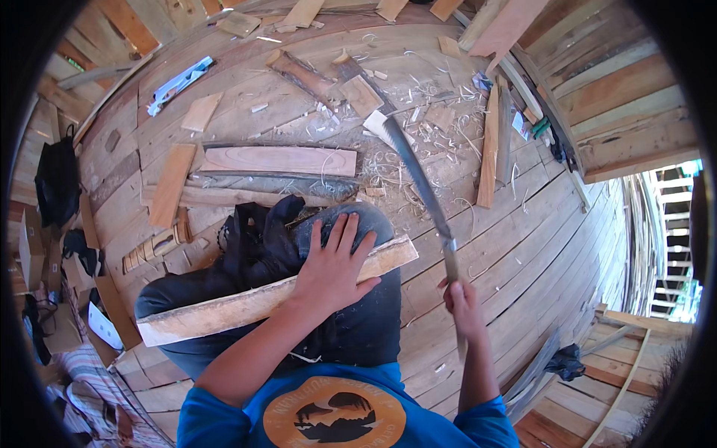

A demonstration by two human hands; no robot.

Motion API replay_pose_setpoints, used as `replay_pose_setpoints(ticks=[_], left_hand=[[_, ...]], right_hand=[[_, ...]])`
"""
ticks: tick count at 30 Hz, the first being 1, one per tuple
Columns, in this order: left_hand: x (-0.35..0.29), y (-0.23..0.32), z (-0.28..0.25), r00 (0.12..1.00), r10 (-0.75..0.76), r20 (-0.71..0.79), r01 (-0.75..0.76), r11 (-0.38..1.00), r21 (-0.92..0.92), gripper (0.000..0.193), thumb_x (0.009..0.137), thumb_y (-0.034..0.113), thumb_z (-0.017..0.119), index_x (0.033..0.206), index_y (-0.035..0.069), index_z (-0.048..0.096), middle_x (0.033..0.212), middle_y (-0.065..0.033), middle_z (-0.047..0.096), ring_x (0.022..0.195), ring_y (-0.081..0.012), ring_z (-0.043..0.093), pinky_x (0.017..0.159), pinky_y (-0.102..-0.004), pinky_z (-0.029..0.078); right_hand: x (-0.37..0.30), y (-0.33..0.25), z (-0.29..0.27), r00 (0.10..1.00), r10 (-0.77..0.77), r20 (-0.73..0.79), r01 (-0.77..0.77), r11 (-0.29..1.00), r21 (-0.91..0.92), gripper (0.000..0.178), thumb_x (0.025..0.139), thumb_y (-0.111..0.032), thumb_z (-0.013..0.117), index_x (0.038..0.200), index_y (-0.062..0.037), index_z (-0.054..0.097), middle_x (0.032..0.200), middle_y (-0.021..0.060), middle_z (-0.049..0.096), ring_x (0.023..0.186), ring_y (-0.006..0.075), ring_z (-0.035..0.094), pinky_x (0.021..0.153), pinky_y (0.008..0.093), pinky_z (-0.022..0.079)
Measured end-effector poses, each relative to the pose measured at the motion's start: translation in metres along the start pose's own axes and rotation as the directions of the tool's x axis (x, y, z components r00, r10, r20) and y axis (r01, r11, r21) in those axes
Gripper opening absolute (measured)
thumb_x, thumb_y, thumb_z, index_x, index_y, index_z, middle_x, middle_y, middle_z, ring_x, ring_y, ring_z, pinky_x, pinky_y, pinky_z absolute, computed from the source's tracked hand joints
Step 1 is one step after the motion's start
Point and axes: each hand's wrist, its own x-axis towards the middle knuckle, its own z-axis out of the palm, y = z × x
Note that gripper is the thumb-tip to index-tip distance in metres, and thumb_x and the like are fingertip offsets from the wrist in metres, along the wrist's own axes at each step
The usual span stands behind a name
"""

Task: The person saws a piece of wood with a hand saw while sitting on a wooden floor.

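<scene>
While you sit on the plank floor [523, 224] w/ a knee drawn up, your left hand [332, 269] lies flat on a rough wooden slat [246, 299], fingers spread wide over its top face & palm pressing down – not wrapped round it, just pinning it. That slat rests across your thigh in dark trousers, running from lower left up to the right, its right end [399, 252] poking out past the knee. Your right hand [463, 302] is closed tight round the handle of a long machete [422, 183]; blade is raised, pointing up & away from you to the upper left, tip over the shavings, well apart from the slat's end. Blade looks slightly motion-blurred.

Around you: curly wood shavings [418, 127] litter the boards ahead. A reddish smooth board [280, 160] lies crosswise just beyond your knee, w/ a darker strip right below it. A shorter pale offcut [172, 183] sits to its left, another narrow batten [489, 145] stands lengthwise at right. A dark cloth or bag [254, 239] is bunched against your leg, touching the slat's far edge. A black bag [56, 179] hangs at far left. Blue shirt shows at the bottom edge
</scene>
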Motion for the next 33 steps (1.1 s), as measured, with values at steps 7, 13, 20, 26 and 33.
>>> replay_pose_setpoints(ticks=[7,13,20,26,33], left_hand=[[-0.005,-0.006,0.004,1.0,0.002,-0.027,-0.002,1.0,-0.011,0.071,0.084,0.054,0.06,0.137,0.01,0.044,0.144,-0.0238,0.037,0.136,-0.0367,0.034,0.109,-0.0572,0.027],[-0.006,-0.008,0.009,0.999,0.002,-0.033,-0.002,1.0,0.0,0.068,0.086,0.053,0.06,0.139,0.014,0.044,0.145,-0.0236,0.035,0.136,-0.0363,0.034,0.108,-0.0564,0.028],[-0.008,-0.008,0.014,0.996,0.042,-0.074,-0.042,0.999,0.011,0.062,0.087,0.052,0.058,0.141,0.025,0.045,0.146,-0.0238,0.035,0.136,-0.0378,0.034,0.108,-0.057,0.029],[-0.008,-0.01,0.015,0.996,0.036,-0.079,-0.034,0.999,0.03,0.057,0.087,0.051,0.058,0.139,0.028,0.049,0.146,-0.0233,0.036,0.137,-0.0368,0.033,0.108,-0.0556,0.029],[-0.008,-0.007,0.02,0.996,0.015,-0.087,-0.014,1.0,0.009,0.057,0.087,0.049,0.061,0.139,0.03,0.049,0.146,-0.0213,0.036,0.137,-0.0345,0.034,0.109,-0.0543,0.03]], right_hand=[[-0.067,0.065,0.041,0.991,0.001,-0.137,-0.008,0.999,-0.05,0.05,0.102,-0.044,0.039,0.096,0.0012,0.059,0.057,0.0015,0.05,0.049,0.0088,0.049,0.046,0.0237,0.039],[-0.088,0.094,0.06,0.986,0.06,-0.156,-0.074,0.993,-0.088,0.046,0.102,-0.041,0.043,0.091,0.0008,0.058,0.056,0.0014,0.05,0.047,0.0084,0.048,0.044,0.0246,0.036],[-0.074,0.111,0.059,0.977,0.071,-0.201,-0.089,0.993,-0.083,0.04,0.101,-0.036,0.049,0.083,-0.0007,0.057,0.055,-0.001,0.047,0.047,0.0071,0.044,0.044,0.0243,0.033],[-0.079,0.103,0.056,0.973,0.105,-0.207,-0.14,0.976,-0.164,0.038,0.1,-0.032,0.051,0.08,-0.0013,0.057,0.054,-0.0013,0.047,0.048,0.0063,0.044,0.044,0.0252,0.033],[-0.067,0.098,0.06,0.961,0.153,-0.23,-0.198,0.963,-0.185,0.033,0.099,-0.025,0.055,0.076,-0.0011,0.056,0.055,0.0014,0.049,0.05,0.0085,0.047,0.047,0.0285,0.037]])
